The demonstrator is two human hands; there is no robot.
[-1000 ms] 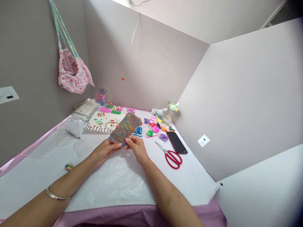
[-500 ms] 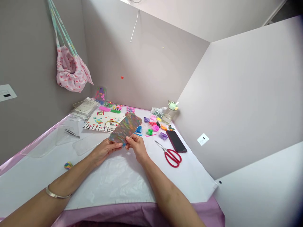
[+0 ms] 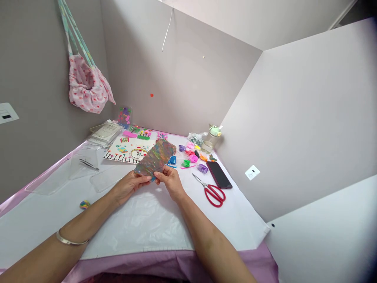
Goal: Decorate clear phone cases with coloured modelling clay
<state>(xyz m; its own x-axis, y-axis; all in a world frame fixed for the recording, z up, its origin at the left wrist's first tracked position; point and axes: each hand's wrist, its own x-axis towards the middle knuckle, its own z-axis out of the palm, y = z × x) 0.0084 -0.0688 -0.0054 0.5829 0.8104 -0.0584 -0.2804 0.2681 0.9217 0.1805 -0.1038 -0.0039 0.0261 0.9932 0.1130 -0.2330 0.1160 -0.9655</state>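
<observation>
Both hands hold a thin, marbled sheet of modelling clay (image 3: 156, 157) above the table, its far end tilted up and its edge ragged. My left hand (image 3: 132, 184) pinches the near left corner between thumb and fingers. At the near right corner, my right hand (image 3: 170, 181) grips the edge, its thumb on top. A small lump of multicoloured clay (image 3: 85, 204) lies beside my left forearm. Behind the sheet, partly covered by it, is a white board with coloured clay decorations (image 3: 120, 151). Red-handled scissors (image 3: 213, 194) lie to the right of my right hand, blades slightly apart.
A phone (image 3: 219, 175) lies beyond the scissors, near several bagged clay lumps (image 3: 193, 158). A jar (image 3: 211, 141) stands at the back right corner. Tweezers (image 3: 89, 164) and clear plastic pieces (image 3: 50, 182) are on the left. A pink cloth bag (image 3: 88, 86) hangs on the wall.
Almost nothing differs. The clay sheet and my right thumb have shifted very slightly left along its near edge; both hands keep their hold.
</observation>
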